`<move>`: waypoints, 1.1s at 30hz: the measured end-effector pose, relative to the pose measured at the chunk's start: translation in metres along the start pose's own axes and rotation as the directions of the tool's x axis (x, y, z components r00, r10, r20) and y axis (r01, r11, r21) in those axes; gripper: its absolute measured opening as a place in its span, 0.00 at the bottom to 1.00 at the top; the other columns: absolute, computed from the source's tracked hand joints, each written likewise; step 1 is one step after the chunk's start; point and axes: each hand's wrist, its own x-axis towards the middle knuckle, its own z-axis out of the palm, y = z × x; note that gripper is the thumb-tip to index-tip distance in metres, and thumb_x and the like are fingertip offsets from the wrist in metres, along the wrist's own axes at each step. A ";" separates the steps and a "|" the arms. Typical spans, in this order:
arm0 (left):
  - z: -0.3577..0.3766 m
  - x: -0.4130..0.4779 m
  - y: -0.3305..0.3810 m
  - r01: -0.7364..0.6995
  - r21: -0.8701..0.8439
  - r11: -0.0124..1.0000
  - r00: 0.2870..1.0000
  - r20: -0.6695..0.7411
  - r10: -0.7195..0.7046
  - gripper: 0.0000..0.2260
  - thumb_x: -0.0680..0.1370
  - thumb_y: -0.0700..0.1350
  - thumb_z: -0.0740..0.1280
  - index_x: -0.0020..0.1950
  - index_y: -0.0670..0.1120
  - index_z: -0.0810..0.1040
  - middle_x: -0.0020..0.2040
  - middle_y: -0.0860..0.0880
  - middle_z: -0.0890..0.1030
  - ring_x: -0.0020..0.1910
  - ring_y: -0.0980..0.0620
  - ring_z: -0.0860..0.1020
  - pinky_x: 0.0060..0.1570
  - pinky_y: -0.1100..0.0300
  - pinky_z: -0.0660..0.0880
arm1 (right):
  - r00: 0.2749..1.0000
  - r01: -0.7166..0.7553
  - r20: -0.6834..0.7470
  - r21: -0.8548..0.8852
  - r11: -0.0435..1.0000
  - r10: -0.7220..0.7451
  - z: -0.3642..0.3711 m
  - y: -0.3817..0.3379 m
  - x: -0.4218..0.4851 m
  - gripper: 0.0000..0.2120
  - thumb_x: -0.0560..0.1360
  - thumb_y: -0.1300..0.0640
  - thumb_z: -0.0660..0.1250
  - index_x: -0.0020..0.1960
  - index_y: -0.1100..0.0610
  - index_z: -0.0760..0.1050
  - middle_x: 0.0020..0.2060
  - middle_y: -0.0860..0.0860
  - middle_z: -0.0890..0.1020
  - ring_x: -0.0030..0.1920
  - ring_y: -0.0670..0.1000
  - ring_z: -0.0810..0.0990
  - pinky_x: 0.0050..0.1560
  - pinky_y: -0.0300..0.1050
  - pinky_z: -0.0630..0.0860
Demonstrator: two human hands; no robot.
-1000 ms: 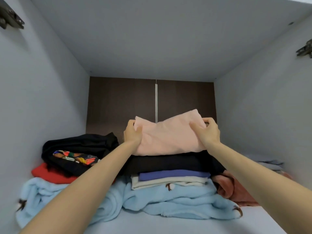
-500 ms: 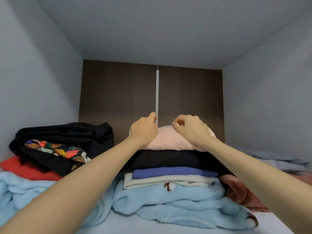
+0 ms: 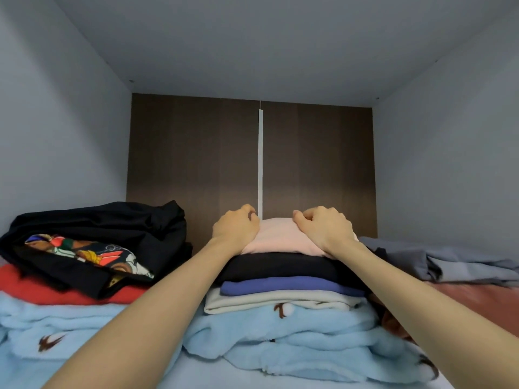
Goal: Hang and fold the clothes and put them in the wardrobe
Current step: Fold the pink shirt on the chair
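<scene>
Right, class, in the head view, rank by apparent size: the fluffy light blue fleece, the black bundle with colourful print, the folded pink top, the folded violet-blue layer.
1. fluffy light blue fleece
2. black bundle with colourful print
3. folded pink top and folded violet-blue layer: alike, both partly hidden, so unranked.

No readable text on the shelf

On the left, the black garment (image 3: 118,220) carries a multicoloured printed panel (image 3: 84,252) of red, yellow, green and white shapes, but no letters, numbers or brand marks can be made out in it. The light-blue fleece (image 3: 280,341) at the near edge bears small brown motifs (image 3: 280,310), which are figures and not writing. No tag or label shows on any of the folded clothes.
</scene>
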 end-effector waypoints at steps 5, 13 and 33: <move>-0.024 -0.018 0.009 -0.007 0.019 1.000 0.998 -0.065 0.008 0.16 0.83 0.47 0.53 0.71 0.52 0.67 0.60 0.45 0.79 0.57 0.43 0.76 0.52 0.53 0.70 | 0.990 0.043 -0.132 -0.028 0.999 -0.046 -0.021 -0.011 -0.009 0.15 0.81 0.45 0.55 0.56 0.49 0.78 0.48 0.52 0.83 0.42 0.53 0.77 0.44 0.45 0.71; -0.075 -0.073 0.024 -0.144 -0.124 0.982 0.972 -0.202 0.116 0.16 0.81 0.44 0.55 0.68 0.54 0.70 0.53 0.51 0.82 0.46 0.51 0.75 0.43 0.57 0.69 | 0.945 0.179 -0.301 0.140 0.974 -0.130 -0.068 -0.025 -0.054 0.13 0.77 0.56 0.61 0.59 0.46 0.75 0.48 0.44 0.82 0.45 0.48 0.77 0.38 0.40 0.67; -0.131 -0.379 0.113 -0.144 -0.270 0.952 0.969 -0.234 0.080 0.16 0.81 0.44 0.59 0.68 0.51 0.72 0.63 0.51 0.77 0.62 0.51 0.73 0.57 0.55 0.71 | 0.983 0.182 -0.084 0.373 0.910 -0.163 -0.188 0.004 -0.333 0.11 0.77 0.59 0.64 0.57 0.50 0.78 0.49 0.46 0.83 0.45 0.46 0.80 0.51 0.47 0.78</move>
